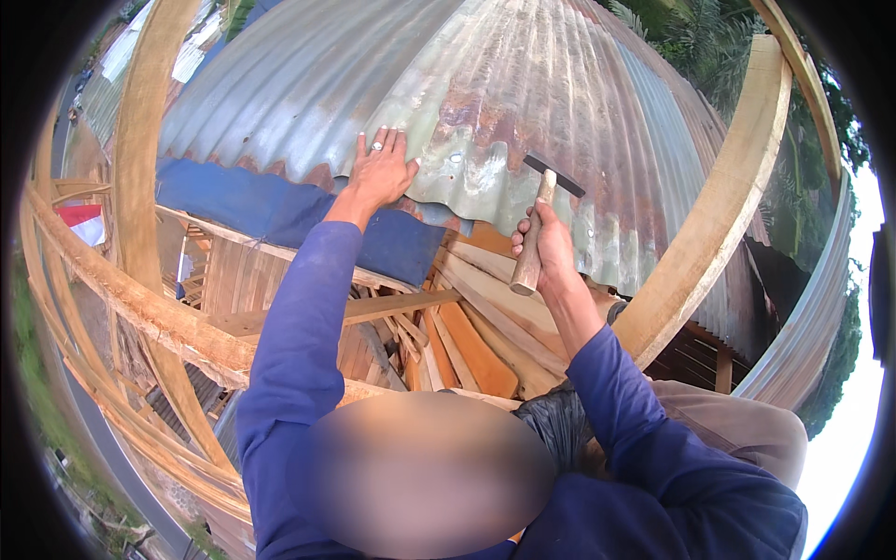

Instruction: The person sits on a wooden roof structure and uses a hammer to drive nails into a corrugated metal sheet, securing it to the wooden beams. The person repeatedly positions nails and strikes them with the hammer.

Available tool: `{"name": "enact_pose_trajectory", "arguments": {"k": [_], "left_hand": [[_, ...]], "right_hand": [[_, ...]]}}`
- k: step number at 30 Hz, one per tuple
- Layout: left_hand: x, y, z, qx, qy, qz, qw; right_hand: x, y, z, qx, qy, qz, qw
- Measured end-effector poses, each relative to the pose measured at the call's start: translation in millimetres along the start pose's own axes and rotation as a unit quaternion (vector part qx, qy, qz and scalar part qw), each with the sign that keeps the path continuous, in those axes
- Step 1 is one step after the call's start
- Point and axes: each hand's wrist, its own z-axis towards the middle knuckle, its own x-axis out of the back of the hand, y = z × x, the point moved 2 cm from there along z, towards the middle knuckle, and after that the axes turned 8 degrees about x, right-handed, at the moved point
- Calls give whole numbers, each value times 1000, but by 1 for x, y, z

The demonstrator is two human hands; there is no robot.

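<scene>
My left hand (381, 175) lies flat on the lower edge of a rusty corrugated metal sheet (485, 103), fingers stretched out and a ring on one of them. In my right hand (549, 245) is a hammer (536, 229), gripped round its wooden handle. Its dark metal head is up, just over the rust-stained part of the roofing near the edge. Below the sheet's left edge hangs a dark blue tarp (280, 207). Whether a nail stands under the hammer cannot be made out.
Wooden posts rise at the left (142, 140) and right (719, 205). A long beam (159, 313) crosses the left side. Under the roof edge, several loose boards (471, 345) are stacked. A black plastic bag (555, 425) sits by my body. Far below on the left runs a road (131, 476).
</scene>
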Motion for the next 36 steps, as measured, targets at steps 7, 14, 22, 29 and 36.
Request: {"name": "enact_pose_trajectory", "arguments": {"k": [7, 14, 22, 29, 36], "left_hand": [[1, 6, -3, -13, -18, -13, 1000], [-2, 2, -6, -18, -15, -24, 999], [-3, 5, -6, -31, -2, -31, 999], [-7, 4, -5, -25, -6, -34, 999], [-3, 4, -4, -33, 5, -51, 998]], "right_hand": [[-31, 10, -6, -127, -108, 44, 985], [-35, 7, -19, -102, -75, 11, 992], [-33, 0, -17, -119, -90, 28, 988], [-35, 0, -10, -127, -74, 30, 989], [-29, 0, -5, -145, -116, 41, 982]]}}
